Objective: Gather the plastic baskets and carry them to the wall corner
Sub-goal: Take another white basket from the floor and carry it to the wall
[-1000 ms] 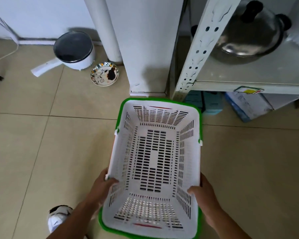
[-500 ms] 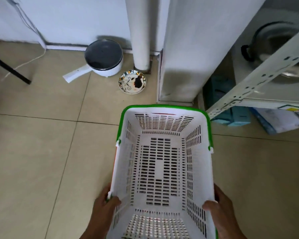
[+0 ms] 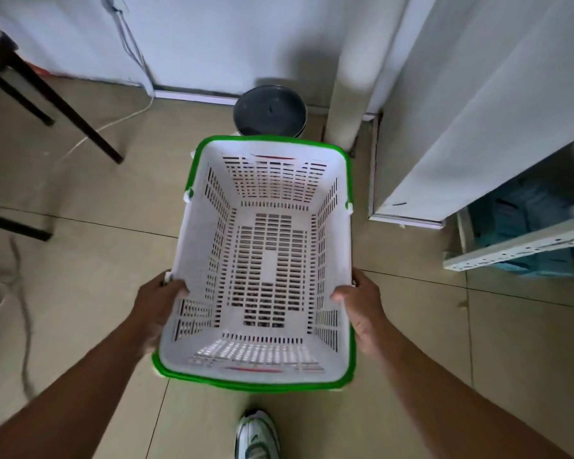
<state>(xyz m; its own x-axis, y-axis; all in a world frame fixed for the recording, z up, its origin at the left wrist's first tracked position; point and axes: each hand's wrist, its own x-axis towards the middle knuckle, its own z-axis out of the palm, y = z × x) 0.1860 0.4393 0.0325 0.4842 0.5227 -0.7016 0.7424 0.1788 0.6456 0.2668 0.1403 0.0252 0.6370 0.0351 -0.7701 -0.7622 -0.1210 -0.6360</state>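
A white slotted plastic basket (image 3: 265,260) with a green rim and folded green handles hangs in the air in front of me, empty inside. My left hand (image 3: 156,309) grips its left wall near the near end, thumb inside. My right hand (image 3: 362,309) clasps the right wall the same way. More than one green rim shows at the near edge, so it may be a nested stack; I cannot tell how many.
A dark pot (image 3: 270,111) stands on the tiled floor just beyond the basket, by a white pipe (image 3: 355,77) at the wall. A white cabinet (image 3: 461,111) and metal shelf (image 3: 517,246) stand right. Black chair legs (image 3: 63,104) and a cable (image 3: 120,117) lie left. My shoe (image 3: 257,435) is below.
I have turned left and stepped toward the wall: the pot, pipe and cabinet shifted right and nearer, chair legs came into view. The patterned bowl is now hidden. Both hands keep their grip.
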